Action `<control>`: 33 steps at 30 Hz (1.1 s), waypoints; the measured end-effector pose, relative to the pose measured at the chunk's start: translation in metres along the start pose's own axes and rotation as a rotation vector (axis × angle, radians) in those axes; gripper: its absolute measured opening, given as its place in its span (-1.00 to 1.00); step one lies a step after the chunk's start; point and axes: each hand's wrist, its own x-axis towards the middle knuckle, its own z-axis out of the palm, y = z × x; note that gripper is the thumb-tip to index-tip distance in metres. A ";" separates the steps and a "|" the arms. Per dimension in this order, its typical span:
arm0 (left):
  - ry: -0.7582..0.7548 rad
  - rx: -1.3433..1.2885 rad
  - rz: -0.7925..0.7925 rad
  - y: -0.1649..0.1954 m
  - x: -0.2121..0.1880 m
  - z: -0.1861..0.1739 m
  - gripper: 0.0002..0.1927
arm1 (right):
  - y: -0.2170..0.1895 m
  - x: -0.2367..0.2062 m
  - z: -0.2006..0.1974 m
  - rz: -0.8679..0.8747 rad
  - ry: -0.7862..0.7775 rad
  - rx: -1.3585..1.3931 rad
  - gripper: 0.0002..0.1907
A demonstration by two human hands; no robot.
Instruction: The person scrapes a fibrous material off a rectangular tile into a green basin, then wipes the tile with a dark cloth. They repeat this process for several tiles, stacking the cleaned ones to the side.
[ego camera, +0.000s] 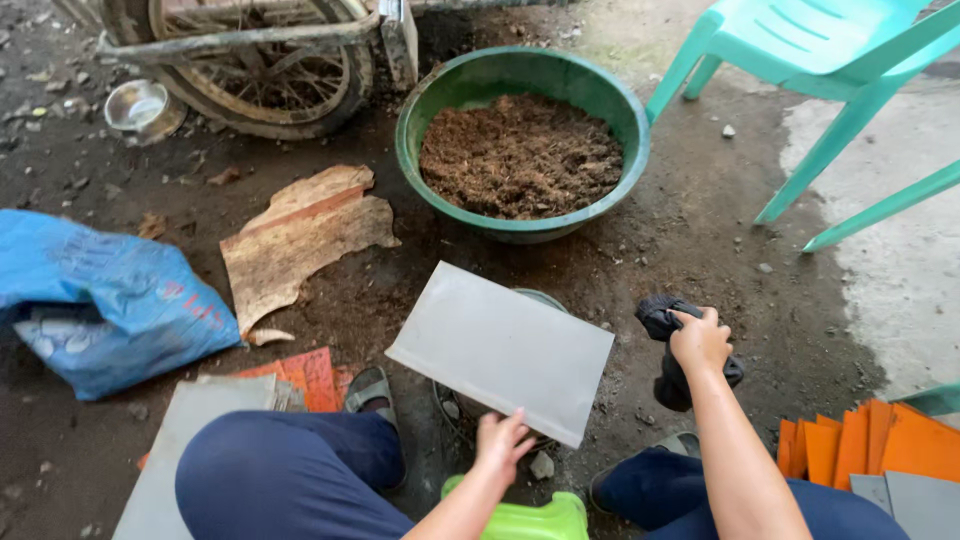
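From the head camera: a seated person's left hand has its grip clamped on the near edge of a flat grey sheet, held tilted above the dirt floor between the knees. The right hand, grip closed tight around a dark crumpled cloth, hovers just beside the sheet's right edge. Beyond the sheet sits a green basin filled with brown, fibrous soil. A blue sack lies at left, orange sheets are stacked at right, and a turquoise plastic chair stands at upper right.
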 end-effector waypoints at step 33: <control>0.241 0.342 0.238 0.077 0.019 -0.099 -0.68 | -0.273 -0.194 0.105 -1.091 -0.003 0.004 -0.51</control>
